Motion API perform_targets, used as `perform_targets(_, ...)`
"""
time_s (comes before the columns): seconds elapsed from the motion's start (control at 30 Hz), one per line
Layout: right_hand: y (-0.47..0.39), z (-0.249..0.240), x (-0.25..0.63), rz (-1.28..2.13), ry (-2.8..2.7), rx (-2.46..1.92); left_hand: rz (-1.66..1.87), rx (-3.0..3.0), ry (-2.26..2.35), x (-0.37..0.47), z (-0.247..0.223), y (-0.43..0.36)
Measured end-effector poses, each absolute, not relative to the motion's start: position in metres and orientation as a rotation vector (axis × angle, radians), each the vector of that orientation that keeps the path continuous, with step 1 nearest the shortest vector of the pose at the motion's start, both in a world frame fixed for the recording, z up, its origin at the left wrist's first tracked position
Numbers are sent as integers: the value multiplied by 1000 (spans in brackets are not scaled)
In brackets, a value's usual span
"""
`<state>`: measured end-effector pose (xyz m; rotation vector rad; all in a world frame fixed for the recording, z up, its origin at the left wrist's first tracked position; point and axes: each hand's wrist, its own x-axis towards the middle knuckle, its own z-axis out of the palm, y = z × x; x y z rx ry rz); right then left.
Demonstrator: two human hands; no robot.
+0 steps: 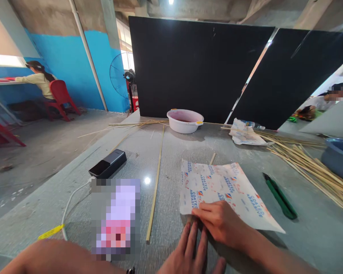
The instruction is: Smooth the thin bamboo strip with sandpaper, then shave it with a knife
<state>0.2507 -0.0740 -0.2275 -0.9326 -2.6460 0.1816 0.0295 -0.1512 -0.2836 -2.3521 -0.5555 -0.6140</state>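
A sheet of abrasive paper, printed side up, lies on the grey table. My right hand is closed at its lower left edge, fingers and thumb pinched on the sheet. Just below that edge, my left hand has its fingers stretched out and slightly apart, the fingertips close to my right fingers. The end of a thin strip sticks out from beyond the sheet's far edge; the rest of it is hidden. Left of the sheet a long bamboo strip lies on the table, touched by neither hand.
A green cutter lies right of the sheet. Bamboo strips and a blue basin are farther right. A white basin stands at the back. On the left are a power bank, its cable and a blurred phone.
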Motion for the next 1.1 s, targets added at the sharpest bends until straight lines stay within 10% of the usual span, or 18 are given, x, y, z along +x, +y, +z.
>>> perform_targets(1.1, -61, -228, 260, -16, -2551, -976, -612, -2360, -586, 29, -281, -150)
